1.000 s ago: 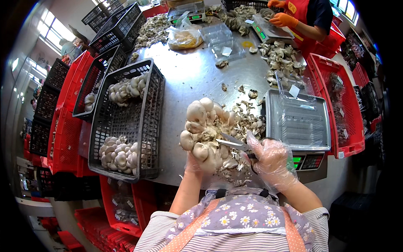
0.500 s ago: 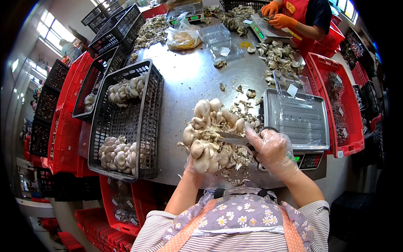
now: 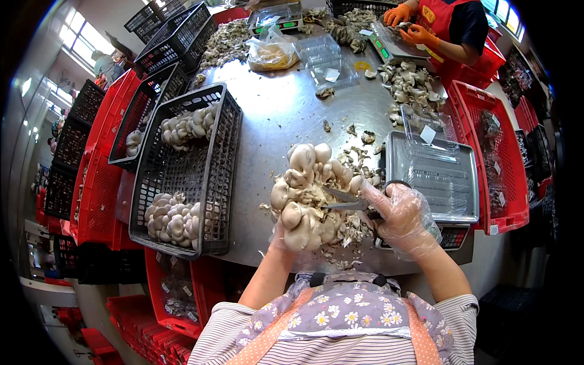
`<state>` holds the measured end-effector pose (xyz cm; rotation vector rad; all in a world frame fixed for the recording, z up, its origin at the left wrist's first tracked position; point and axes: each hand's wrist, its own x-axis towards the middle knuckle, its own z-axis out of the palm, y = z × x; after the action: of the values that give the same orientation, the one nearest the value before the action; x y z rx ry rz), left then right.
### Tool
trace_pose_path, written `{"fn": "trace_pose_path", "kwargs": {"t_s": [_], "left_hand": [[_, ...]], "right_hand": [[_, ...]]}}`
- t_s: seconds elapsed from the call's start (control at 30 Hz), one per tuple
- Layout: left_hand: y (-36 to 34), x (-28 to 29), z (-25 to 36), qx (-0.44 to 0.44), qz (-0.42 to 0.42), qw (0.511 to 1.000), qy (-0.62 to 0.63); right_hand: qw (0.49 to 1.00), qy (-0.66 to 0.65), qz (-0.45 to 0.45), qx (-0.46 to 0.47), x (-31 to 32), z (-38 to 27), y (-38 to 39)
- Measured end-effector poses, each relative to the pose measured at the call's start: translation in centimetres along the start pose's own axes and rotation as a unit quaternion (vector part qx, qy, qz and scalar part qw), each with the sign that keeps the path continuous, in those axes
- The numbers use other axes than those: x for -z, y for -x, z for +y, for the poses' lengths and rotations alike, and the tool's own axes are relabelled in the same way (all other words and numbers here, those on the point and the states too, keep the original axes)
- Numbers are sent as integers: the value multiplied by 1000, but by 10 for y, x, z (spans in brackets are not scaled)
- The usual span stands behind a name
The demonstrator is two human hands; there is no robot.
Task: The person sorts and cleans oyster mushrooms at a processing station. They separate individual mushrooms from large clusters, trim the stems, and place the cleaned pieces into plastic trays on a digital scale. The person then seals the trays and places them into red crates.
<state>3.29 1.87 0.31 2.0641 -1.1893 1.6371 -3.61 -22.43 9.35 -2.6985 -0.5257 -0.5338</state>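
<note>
A big cluster of grey oyster mushrooms (image 3: 298, 210) is held up over the metal table's near side, its pale stem base facing upward. My left hand (image 3: 280, 236) grips it from below and the left; most of the fingers are hidden under the caps. In a clear plastic glove, my right hand (image 3: 404, 216) is closed round a pair of scissors (image 3: 347, 201). The blades stand apart, their tips at the stem base in the middle of the cluster. Trimmed scraps (image 3: 356, 234) lie beside and below the scissors.
At left, a black crate (image 3: 225, 176) holds more mushroom clusters. A scale (image 3: 398, 164) with clear plastic trays stands right of my right hand, beside a red crate (image 3: 517, 213). Across the metal table (image 3: 274, 115), a co-worker in orange gloves (image 3: 420, 35) handles mushrooms over another scale.
The scissor blades have gone from nearly together to spread apart. My view has shifted slightly; the cluster stays in my left hand.
</note>
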Motion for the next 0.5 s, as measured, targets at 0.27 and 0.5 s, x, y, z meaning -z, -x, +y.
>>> {"fn": "trace_pose_path", "kwargs": {"t_s": [0.27, 0.5], "left_hand": [[1, 6, 1, 5, -16, 1000, 15], [3, 5, 1, 19, -28, 999, 35]], "right_hand": [[999, -33, 3, -34, -9, -13, 2], [991, -132, 2, -28, -17, -14, 6]]}}
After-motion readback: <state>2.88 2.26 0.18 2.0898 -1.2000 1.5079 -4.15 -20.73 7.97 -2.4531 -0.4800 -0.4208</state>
